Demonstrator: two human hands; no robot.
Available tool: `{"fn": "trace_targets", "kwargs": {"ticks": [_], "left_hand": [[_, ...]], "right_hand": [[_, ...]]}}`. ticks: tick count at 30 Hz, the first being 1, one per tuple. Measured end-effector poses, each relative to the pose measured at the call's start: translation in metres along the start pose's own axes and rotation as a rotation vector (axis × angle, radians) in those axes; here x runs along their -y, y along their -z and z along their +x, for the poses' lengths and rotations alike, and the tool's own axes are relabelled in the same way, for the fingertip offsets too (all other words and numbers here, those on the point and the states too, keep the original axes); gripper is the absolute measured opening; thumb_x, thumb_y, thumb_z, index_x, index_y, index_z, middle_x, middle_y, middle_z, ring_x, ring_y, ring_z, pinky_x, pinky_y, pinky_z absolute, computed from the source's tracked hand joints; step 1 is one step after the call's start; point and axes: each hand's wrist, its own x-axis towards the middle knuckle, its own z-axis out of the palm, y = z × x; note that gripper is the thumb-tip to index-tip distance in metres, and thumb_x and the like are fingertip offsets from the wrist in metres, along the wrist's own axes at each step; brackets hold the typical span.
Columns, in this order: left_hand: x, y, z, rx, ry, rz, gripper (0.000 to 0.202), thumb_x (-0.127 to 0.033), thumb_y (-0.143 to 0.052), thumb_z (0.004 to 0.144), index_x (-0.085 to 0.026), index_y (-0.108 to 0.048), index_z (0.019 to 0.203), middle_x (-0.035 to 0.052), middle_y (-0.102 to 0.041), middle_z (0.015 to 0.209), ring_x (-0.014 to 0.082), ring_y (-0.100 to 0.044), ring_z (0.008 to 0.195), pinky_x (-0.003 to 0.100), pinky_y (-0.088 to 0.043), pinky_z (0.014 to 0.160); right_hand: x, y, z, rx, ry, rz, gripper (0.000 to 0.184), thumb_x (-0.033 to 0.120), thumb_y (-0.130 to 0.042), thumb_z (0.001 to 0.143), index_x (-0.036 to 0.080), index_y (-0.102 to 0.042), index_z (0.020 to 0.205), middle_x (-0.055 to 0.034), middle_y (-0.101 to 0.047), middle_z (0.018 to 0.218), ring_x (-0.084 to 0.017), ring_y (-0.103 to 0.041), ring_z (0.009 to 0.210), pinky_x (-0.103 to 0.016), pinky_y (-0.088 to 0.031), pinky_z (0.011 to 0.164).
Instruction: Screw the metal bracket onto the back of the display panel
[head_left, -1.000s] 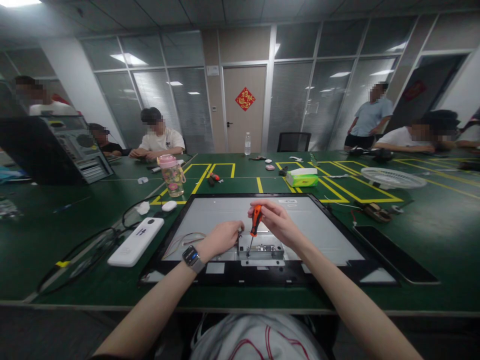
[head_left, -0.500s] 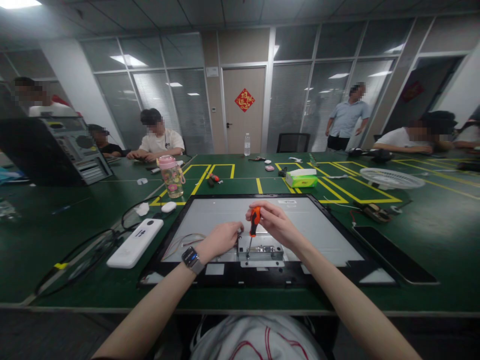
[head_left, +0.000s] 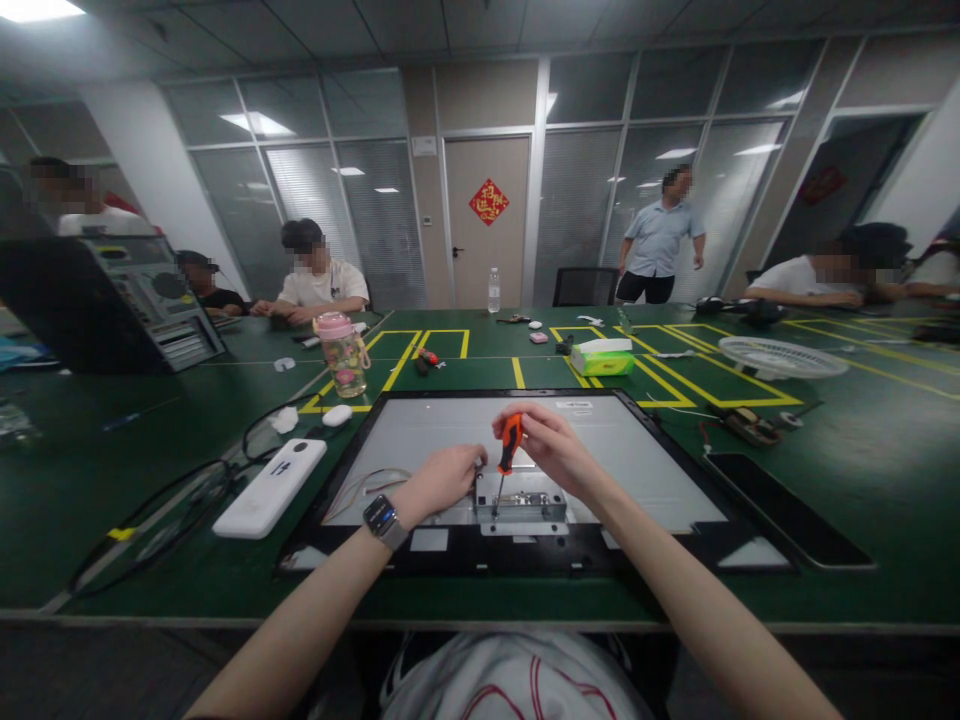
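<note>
My right hand [head_left: 546, 440] is closed around the orange and black handle of a screwdriver [head_left: 511, 445]. The shaft slants down, its tip at the front left of a silver metal bracket [head_left: 532, 513]. Against the bracket's left edge, my left hand [head_left: 448, 478] has its fingers curled and gripping; the fingertips are partly hidden. The bracket lies on the near edge of a large flat display panel [head_left: 637, 470] with a grey back and black frame. Thin wires [head_left: 352, 488] run over the panel beside my left wrist.
Left of the panel lie a white power bank [head_left: 271, 488], black cables [head_left: 161, 515] and a pink-lidded bottle [head_left: 343, 355]. A black phone-like slab [head_left: 787, 510] is to the right. Beyond are a tissue pack [head_left: 603, 358] and a white round grille [head_left: 784, 356]. Several people are around the table.
Both my hands, the screwdriver and the bracket stay almost in place. Across the room, a standing person in a light blue shirt has moved to the left.
</note>
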Motion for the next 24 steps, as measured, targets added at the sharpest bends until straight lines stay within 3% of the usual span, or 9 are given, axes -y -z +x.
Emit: {"fn": "trace_targets", "kwargs": {"ticks": [4,10,16,24], "left_hand": [[-0.0006,0.0006,-0.0005,0.001,-0.006,-0.002,0.032,-0.007,-0.039,0.09,-0.02,-0.06,0.111,0.0077,-0.071,0.104,0.0232,-0.067,0.097,0.031,-0.047,0.084],[0.0005,-0.0002,-0.0012,-0.007,0.0,0.001,0.03,-0.008,-0.039,0.09,-0.02,-0.06,0.109,0.0079,-0.071,0.1,0.0237,-0.067,0.094,0.03,-0.048,0.081],[0.0018,-0.001,-0.0009,-0.011,-0.009,-0.001,0.03,-0.008,-0.038,0.091,-0.02,-0.06,0.108,0.0071,-0.071,0.098,0.023,-0.067,0.093,0.03,-0.048,0.08],[-0.0004,0.0005,-0.0007,-0.006,0.0,-0.005,0.029,-0.009,-0.04,0.091,-0.02,-0.06,0.108,0.0082,-0.071,0.1,0.024,-0.068,0.093,0.031,-0.048,0.08]], "right_hand": [[-0.0024,0.0036,0.0001,-0.019,0.039,-0.06,0.021,0.042,-0.078,0.074,0.024,-0.074,0.083,-0.0027,-0.068,0.09,-0.017,-0.064,0.082,-0.032,-0.052,0.078],[0.0002,0.0013,-0.0012,0.05,-0.014,0.026,0.025,0.042,-0.071,0.082,0.024,-0.073,0.099,-0.0044,-0.072,0.087,-0.018,-0.066,0.084,-0.034,-0.051,0.081],[-0.0032,0.0034,-0.0003,0.028,0.025,-0.013,0.021,0.041,-0.079,0.074,0.024,-0.075,0.085,-0.0017,-0.068,0.092,-0.016,-0.065,0.085,-0.032,-0.05,0.085],[-0.0012,0.0006,-0.0006,0.064,-0.023,0.063,0.025,0.039,-0.073,0.081,0.024,-0.072,0.102,-0.0037,-0.073,0.091,-0.015,-0.067,0.087,-0.031,-0.049,0.086]]}}
